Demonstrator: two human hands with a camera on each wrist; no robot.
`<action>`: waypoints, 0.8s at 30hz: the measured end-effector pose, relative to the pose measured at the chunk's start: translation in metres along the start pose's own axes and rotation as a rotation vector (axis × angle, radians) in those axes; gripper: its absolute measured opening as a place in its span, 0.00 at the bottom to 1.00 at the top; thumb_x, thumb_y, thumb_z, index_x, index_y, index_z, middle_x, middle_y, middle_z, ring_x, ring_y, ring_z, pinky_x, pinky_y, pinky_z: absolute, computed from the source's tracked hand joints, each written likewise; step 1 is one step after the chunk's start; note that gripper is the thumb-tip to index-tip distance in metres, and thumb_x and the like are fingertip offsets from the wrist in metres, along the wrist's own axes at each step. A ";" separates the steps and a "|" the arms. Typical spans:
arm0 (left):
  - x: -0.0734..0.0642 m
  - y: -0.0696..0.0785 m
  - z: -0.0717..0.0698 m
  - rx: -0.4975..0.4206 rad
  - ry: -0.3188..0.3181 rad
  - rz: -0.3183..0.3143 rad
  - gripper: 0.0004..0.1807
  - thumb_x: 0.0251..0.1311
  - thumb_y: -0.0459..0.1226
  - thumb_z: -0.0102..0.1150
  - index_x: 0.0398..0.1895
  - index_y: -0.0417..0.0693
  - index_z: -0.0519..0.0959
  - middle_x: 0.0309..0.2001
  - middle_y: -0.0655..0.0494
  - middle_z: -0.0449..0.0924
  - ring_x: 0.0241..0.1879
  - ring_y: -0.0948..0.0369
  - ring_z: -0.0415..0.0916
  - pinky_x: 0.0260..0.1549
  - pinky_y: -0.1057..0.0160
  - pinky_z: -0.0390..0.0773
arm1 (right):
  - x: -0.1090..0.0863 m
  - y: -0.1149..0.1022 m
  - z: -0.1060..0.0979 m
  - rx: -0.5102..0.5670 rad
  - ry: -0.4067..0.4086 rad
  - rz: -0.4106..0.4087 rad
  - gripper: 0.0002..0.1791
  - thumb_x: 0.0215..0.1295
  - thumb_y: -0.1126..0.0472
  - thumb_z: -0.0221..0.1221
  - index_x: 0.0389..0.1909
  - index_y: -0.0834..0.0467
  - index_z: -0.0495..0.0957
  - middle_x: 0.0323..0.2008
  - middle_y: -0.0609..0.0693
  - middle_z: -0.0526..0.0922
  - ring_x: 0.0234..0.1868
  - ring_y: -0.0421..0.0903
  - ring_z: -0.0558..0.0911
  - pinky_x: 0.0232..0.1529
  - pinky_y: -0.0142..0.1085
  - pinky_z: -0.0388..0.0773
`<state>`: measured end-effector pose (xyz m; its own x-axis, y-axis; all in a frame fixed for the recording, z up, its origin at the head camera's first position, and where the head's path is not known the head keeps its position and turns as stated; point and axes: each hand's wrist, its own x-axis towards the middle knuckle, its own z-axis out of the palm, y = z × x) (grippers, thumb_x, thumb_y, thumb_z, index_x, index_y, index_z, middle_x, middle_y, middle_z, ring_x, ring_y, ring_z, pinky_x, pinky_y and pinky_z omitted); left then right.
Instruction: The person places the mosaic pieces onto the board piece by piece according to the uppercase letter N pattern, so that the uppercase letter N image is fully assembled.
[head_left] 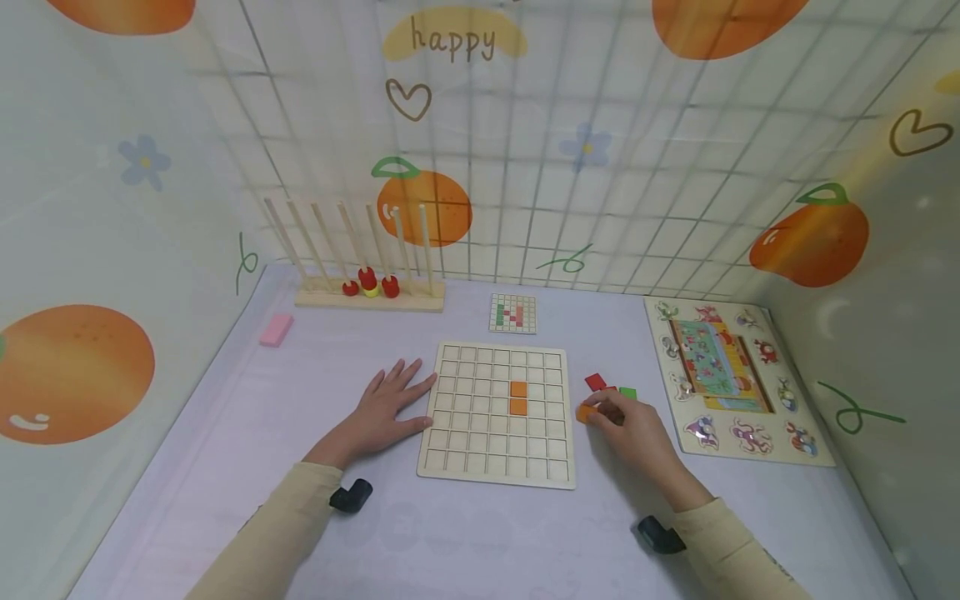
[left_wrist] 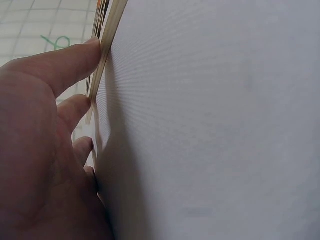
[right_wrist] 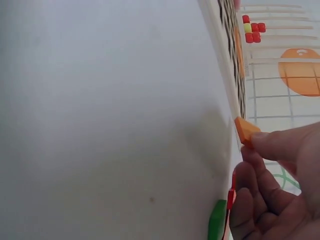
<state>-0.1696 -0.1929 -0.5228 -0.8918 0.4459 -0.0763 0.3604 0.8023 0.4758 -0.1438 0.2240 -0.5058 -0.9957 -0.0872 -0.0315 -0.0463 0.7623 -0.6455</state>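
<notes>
A square wooden grid board lies on the table, with two orange tiles set one above the other in its cells. My left hand rests on the table with fingers spread, thumb and fingertips touching the board's left edge; the left wrist view shows this contact too. Just off the board's right side, my right hand pinches an orange tile between thumb and finger. Near its fingers lie a red tile and a green tile; more red is partly hidden behind the hand.
Behind the board lies a small pattern card with coloured squares. A wooden peg rack with red and yellow beads stands at the back left, near a pink block. On the right is a picture puzzle board.
</notes>
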 end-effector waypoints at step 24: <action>0.000 0.001 -0.001 0.001 -0.008 -0.018 0.41 0.67 0.58 0.59 0.80 0.60 0.59 0.82 0.51 0.44 0.81 0.46 0.33 0.76 0.40 0.33 | 0.000 -0.024 0.013 0.089 -0.018 0.004 0.09 0.66 0.58 0.69 0.46 0.47 0.86 0.35 0.42 0.84 0.35 0.44 0.79 0.33 0.32 0.79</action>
<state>-0.1698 -0.1926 -0.5219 -0.8960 0.4345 -0.0921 0.3446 0.8109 0.4730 -0.1413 0.1970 -0.5005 -0.9942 -0.0965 -0.0472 -0.0344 0.7025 -0.7108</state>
